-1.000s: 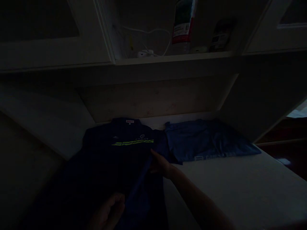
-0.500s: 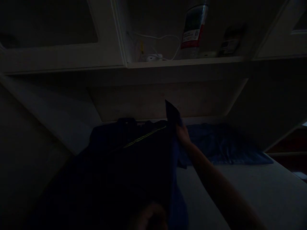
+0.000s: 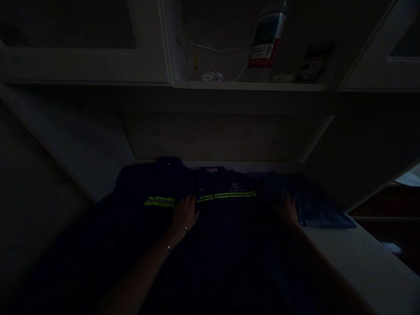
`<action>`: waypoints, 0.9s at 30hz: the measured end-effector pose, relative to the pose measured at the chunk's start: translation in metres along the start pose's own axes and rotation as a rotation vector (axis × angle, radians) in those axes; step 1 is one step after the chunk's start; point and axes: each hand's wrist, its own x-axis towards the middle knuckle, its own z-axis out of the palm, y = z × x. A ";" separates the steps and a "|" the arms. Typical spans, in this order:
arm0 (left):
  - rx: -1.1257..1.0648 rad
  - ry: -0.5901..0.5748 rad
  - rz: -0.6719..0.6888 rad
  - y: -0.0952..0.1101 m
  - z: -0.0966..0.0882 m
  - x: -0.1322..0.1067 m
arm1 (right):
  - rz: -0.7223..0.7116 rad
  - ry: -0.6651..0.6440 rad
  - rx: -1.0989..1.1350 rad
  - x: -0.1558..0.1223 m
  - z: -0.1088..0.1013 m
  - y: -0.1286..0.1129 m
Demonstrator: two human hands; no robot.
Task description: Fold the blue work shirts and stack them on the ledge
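Observation:
A dark navy work jacket lies spread in front of me, with a collar label, a pale chest logo and a yellow-green reflective stripe. Left of it, partly overlapped, is a second dark blue garment with its own collar and stripe. My left hand rests on the cloth at the stripe where the two garments meet, fingers stretched out, a thin bracelet at the wrist. On the jacket's right side lies my right hand, dim and slightly blurred, its fingers apparently flat on the fabric.
Beneath the right side of the jacket shows a blue pillow or folded cloth on the pale bed surface. Overhead, a shelf juts out, holding a labelled bottle, a white cable and a dark jar-like item.
The raised dark cloth in my right hand has come down and lies spread to the right, showing logo and stripe. My left hand has moved forward from the bottom edge onto the garments.

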 end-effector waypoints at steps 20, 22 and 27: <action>-0.093 0.190 -0.236 -0.108 -0.042 -0.005 | -0.312 -0.244 -0.203 -0.069 0.026 0.006; 0.067 0.099 0.062 -0.087 -0.029 -0.002 | -0.215 -0.220 -0.093 -0.050 0.021 -0.002; 0.333 -0.127 0.129 -0.078 -0.007 0.002 | 0.245 -0.076 0.133 0.015 0.002 0.004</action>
